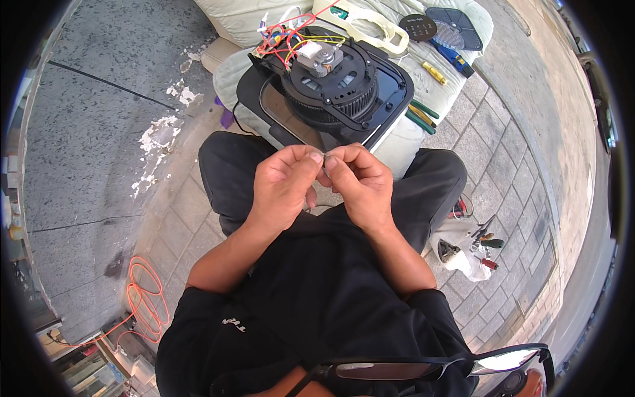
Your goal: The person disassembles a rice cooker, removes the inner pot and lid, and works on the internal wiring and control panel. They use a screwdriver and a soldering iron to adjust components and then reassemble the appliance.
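1. Evidently my left hand (288,188) is closed in a pinch, thumb against forefinger, gripping a tiny thing (325,157) too small to make out.
2. My right hand (360,188) pinches it too, so my fingertips meet around it, above my lap and near the close edge of the fan unit.
3. That black fan unit (337,109) lies on a pale padded cushion (398,142) just beyond my hands, a metal motor (320,61) on top and loose red wires (286,41) bunched at its far left.
4. Behind it I see a cream plastic panel (364,28); to the right, a dark round disc (418,28), a yellow-handled tool (434,73) and green-handled pliers (421,122).
5. Down to my right, more tools (489,243) sit by a white bag (471,266) on the paving (486,132).
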`<control>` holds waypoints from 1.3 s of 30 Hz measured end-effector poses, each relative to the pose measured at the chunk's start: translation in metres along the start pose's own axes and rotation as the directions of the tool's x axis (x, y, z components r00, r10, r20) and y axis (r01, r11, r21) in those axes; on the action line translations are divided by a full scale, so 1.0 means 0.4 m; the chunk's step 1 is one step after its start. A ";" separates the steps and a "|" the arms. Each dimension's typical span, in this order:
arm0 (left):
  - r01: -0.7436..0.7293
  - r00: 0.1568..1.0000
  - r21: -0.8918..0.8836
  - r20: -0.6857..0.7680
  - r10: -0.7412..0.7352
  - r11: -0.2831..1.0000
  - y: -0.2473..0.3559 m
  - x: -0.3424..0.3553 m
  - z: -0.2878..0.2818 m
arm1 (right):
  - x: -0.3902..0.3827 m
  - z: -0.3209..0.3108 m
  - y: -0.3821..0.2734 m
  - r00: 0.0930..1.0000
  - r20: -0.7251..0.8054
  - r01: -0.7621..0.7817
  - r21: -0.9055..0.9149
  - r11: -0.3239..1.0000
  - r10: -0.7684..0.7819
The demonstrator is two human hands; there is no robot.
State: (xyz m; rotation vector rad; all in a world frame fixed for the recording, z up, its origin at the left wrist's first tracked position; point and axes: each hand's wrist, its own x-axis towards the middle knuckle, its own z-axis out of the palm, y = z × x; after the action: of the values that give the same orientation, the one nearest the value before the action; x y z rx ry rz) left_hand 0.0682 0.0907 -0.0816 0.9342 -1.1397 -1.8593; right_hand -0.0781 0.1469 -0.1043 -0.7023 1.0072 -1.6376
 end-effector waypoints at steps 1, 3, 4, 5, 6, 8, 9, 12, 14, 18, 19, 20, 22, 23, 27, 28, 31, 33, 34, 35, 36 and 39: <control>0.002 1.000 0.011 0.000 -0.002 1.000 0.000 0.000 0.001 | 0.000 0.001 0.003 1.000 -0.011 0.010 -0.010 1.000 -0.010; 0.005 1.000 0.034 -0.001 -0.005 0.999 0.004 0.001 0.004 | 0.000 -0.002 0.011 0.991 -0.019 0.125 -0.142 0.982 -0.129; 0.009 1.000 0.034 0.015 -0.009 0.999 0.004 0.000 0.002 | 0.001 -0.005 0.018 0.972 -0.002 0.227 -0.261 0.938 -0.235; 0.012 0.999 0.034 0.030 -0.013 0.999 0.005 -0.001 -0.001 | 0.003 -0.008 0.021 0.941 0.028 0.322 -0.373 0.870 -0.336; 0.019 0.999 0.033 0.046 -0.021 0.999 0.004 -0.001 -0.005 | 0.006 -0.009 0.017 0.897 0.077 0.421 -0.456 0.784 -0.436; 0.026 0.998 0.042 0.059 -0.028 0.999 0.010 -0.001 -0.007 | 0.015 -0.012 0.005 0.776 0.204 0.585 -0.589 0.558 -0.597; 0.026 0.997 0.050 0.067 -0.030 0.998 0.015 -0.004 -0.006 | 0.021 -0.018 0.015 0.735 0.231 0.625 -0.597 0.503 -0.638; 0.062 0.991 0.050 0.113 -0.067 0.997 0.027 -0.007 -0.015 | 0.034 -0.034 0.010 0.660 0.319 0.693 -0.610 0.385 -0.680; 0.025 0.992 0.056 0.125 -0.032 0.998 0.023 -0.007 -0.021 | 0.032 -0.034 0.007 0.681 0.303 0.686 -0.581 0.438 -0.666; -0.055 0.987 0.042 0.153 0.048 0.998 0.015 -0.010 -0.024 | 0.023 -0.029 0.000 0.716 0.269 0.664 -0.547 0.510 -0.644; -0.132 0.980 0.055 0.158 0.122 0.990 0.013 -0.012 -0.017 | 0.019 -0.028 -0.001 0.733 0.261 0.650 -0.539 0.535 -0.628; -0.208 0.967 0.067 0.164 0.195 0.976 0.012 -0.014 -0.004 | 0.013 -0.028 -0.003 0.750 0.254 0.636 -0.531 0.560 -0.611; -0.335 0.933 0.129 0.182 0.310 0.933 0.010 -0.015 0.002 | 0.008 -0.029 -0.007 0.768 0.245 0.616 -0.534 0.579 -0.591; -0.386 0.916 0.176 0.194 0.352 0.906 0.008 -0.015 -0.004 | 0.007 -0.029 -0.009 0.771 0.245 0.611 -0.546 0.574 -0.588; -0.590 0.807 0.359 0.257 0.532 0.723 -0.020 0.000 -0.032 | 0.004 -0.027 -0.007 0.774 0.229 0.603 -0.548 0.579 -0.590; -0.599 0.801 0.370 0.256 0.542 0.710 -0.021 0.001 -0.032 | 0.004 -0.027 -0.007 0.777 0.226 0.600 -0.547 0.584 -0.587; -0.621 0.782 0.402 0.258 0.568 0.672 -0.021 0.003 -0.031 | 0.002 -0.026 -0.006 0.786 0.219 0.590 -0.543 0.598 -0.578; -0.634 0.770 0.423 0.268 0.578 0.648 -0.021 0.003 -0.033 | 0.002 -0.026 -0.006 0.793 0.216 0.583 -0.542 0.605 -0.570; -0.636 0.768 0.425 0.271 0.580 0.644 -0.022 0.004 -0.034 | 0.002 -0.027 -0.006 0.794 0.214 0.582 -0.538 0.609 -0.569; -0.639 0.766 0.426 0.274 0.581 0.641 -0.022 0.006 -0.034 | 0.002 -0.027 -0.005 0.795 0.212 0.581 -0.535 0.613 -0.569; -0.640 0.765 0.427 0.277 0.581 0.638 -0.024 0.007 -0.034 | 0.001 -0.028 -0.005 0.797 0.209 0.579 -0.532 0.618 -0.567; -0.547 0.837 0.440 0.280 0.470 0.712 -0.023 -0.002 -0.034 | 0.007 -0.040 -0.001 0.763 0.232 0.617 -0.538 0.574 -0.603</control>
State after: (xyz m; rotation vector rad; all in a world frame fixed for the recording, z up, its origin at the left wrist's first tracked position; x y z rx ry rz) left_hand 0.0783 0.0893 -0.0947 0.6475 -1.8272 -1.1980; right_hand -0.0925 0.1483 -0.1116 -1.6525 1.3741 -1.8830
